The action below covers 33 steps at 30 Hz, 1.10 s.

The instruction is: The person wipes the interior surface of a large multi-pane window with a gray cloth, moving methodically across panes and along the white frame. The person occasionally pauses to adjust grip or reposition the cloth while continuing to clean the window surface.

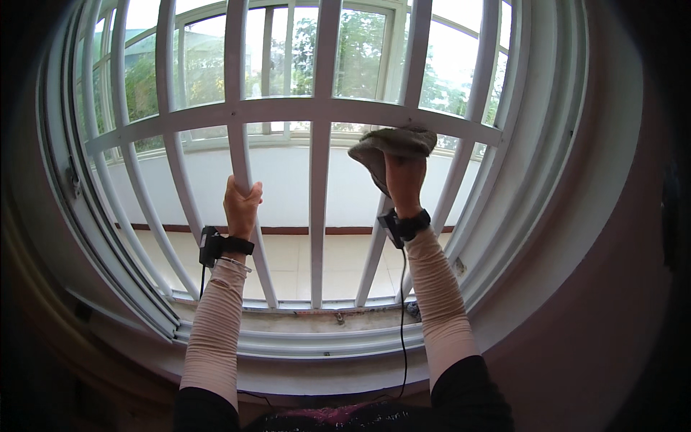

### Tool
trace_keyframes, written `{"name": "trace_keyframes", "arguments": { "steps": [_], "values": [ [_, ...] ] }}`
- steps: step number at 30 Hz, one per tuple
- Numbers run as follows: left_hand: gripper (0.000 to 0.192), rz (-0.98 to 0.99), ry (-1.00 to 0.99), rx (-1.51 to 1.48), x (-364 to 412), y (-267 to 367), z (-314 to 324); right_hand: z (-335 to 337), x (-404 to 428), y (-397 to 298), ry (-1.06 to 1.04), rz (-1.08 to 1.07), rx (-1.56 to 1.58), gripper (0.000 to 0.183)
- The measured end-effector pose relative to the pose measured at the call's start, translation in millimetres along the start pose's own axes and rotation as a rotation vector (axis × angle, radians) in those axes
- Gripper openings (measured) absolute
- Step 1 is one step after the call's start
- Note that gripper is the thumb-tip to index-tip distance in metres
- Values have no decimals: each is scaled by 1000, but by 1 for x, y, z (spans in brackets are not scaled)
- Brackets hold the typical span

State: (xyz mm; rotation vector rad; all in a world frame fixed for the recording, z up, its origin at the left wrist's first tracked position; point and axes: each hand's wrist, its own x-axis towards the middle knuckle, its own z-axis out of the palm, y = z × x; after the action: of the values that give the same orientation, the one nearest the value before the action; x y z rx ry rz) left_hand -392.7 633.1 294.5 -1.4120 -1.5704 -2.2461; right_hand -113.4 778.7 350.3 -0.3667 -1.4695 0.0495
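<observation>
My left hand point(243, 208) is closed around a white vertical bar point(238, 151) of the window grille, below the crossbar. To the right, my right hand point(406, 181) holds a grey-brown cloth point(399, 143) against the underside of the white horizontal crossbar point(280, 110). The cloth drapes over the fingers and hides them, and one fold hangs down to the left of the hand. Both wrists carry black straps with small black boxes and cables.
The window frame's sliding track point(302, 343) runs along the bottom, with a small dark object point(413, 310) at its right. A latch point(73, 178) sits on the left frame. Behind the grille are a low white wall point(280, 183), a tiled floor and outer windows.
</observation>
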Motion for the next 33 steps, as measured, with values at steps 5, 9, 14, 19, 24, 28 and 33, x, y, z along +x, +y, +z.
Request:
{"name": "trace_keyframes", "arguments": {
  "steps": [5, 9, 14, 19, 24, 28, 33],
  "values": [
    [16, -147, -69, -224, 3, -4, 1, -10, -64, 8, -68, 52, -177, 24],
    [14, -115, -51, -182, 2, -5, 1, -41, -135, 8, -320, 253, -177, 18],
    [13, -93, -55, -205, -2, -2, 1, -98, -127, -18, -107, 261, 71, 21],
    [13, -59, -43, -223, -5, -2, 2, -132, -22, -41, 87, -18, -94, 31],
    [15, -41, -20, -161, -8, -6, 3, -93, 76, -69, 2, -353, -246, 17],
    [15, -64, -22, -159, -10, -7, 3, -38, 120, -72, -110, -202, -333, 15],
    [18, -35, -9, -116, -15, -7, 2, -25, 163, -60, -117, -170, -461, 22]
  ]
}}
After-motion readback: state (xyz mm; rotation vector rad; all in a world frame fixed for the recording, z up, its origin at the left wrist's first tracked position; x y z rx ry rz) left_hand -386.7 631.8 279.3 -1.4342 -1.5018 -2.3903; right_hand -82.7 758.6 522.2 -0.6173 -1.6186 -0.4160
